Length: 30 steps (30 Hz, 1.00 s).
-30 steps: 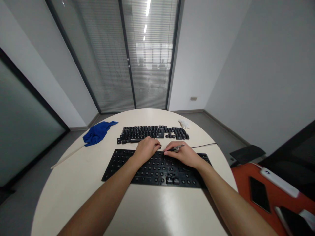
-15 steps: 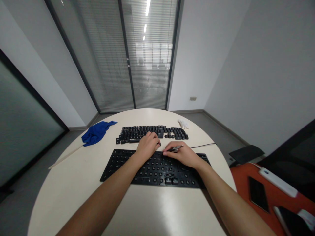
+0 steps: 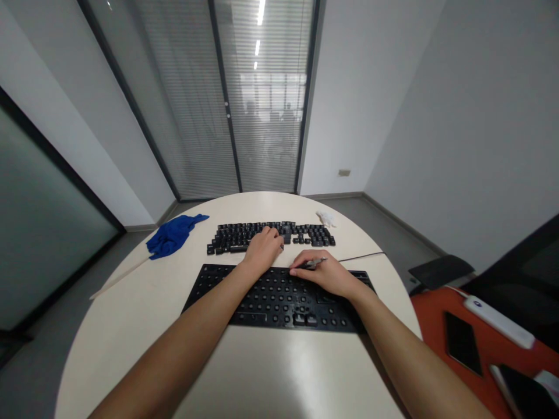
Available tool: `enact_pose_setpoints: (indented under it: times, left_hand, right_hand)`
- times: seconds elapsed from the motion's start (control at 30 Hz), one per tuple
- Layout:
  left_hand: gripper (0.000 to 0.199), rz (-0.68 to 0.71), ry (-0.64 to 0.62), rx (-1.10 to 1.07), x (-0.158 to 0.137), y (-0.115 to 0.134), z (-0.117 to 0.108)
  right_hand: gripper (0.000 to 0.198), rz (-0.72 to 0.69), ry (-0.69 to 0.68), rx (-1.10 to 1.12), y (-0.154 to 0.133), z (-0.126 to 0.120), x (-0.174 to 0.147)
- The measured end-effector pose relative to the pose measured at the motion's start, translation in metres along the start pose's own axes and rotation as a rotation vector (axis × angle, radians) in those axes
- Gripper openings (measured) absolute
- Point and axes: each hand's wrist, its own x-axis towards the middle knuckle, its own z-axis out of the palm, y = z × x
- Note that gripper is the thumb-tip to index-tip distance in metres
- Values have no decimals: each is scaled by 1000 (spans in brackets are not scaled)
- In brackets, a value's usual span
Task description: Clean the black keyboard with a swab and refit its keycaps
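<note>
A black keyboard base (image 3: pixel 271 294) with most of its keycaps off lies across the table in front of me. Behind it, many loose black keycaps (image 3: pixel 236 235) are laid out in rows. My left hand (image 3: pixel 262 251) is over the near edge of those rows, its fingers curled together around a small dark keycap (image 3: pixel 282 247) that shows at the fingertips. My right hand (image 3: pixel 321 273) rests on the far edge of the base, closed on slim silver tweezers (image 3: pixel 313 263) that lie slanted between thumb and fingers; their tips are hard to make out.
A blue cloth (image 3: pixel 174 235) on a pale stick (image 3: pixel 120 279) lies at the left. Crumpled white tissue (image 3: pixel 325 219) sits at the far right, near a black cable (image 3: pixel 362 256). Beside the round table (image 3: pixel 144 326), an orange chair seat (image 3: pixel 430 314) holds a phone (image 3: pixel 463 343) and white power strip (image 3: pixel 498 321).
My left hand has shifted slightly away from me, towards the rows of loose keycaps. My right hand stays in place with the tweezers. The view has tilted a little.
</note>
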Motion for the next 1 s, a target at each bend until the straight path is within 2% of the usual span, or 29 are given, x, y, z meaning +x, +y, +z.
enact_pose_setpoints:
  times: [0.27,0.47,0.63,0.73,0.83,1.0]
  left_hand:
    - [11,-19,13,1,-3,-2,1]
    - [17,-29,12,-13,-6,0,-5]
    - [17,-18,38,-183,-27,4,-5]
    - [29,102,28,-396,-51,5,-5]
    - [52,305,-84,-496,-71,3,-8]
    - [49,253,-134,-527,-87,-8,-13]
  right_hand:
    - [20,2,-1,-20,0,-1,-1]
    - [29,46,-3,-31,-1,-1,0]
    - [45,88,-9,-94,-2,-7,-1]
    - [50,97,-7,-121,-5,-12,-1]
    - [55,111,-27,-122,-10,-13,-2]
    - [56,197,-99,-97,-14,-5,-3]
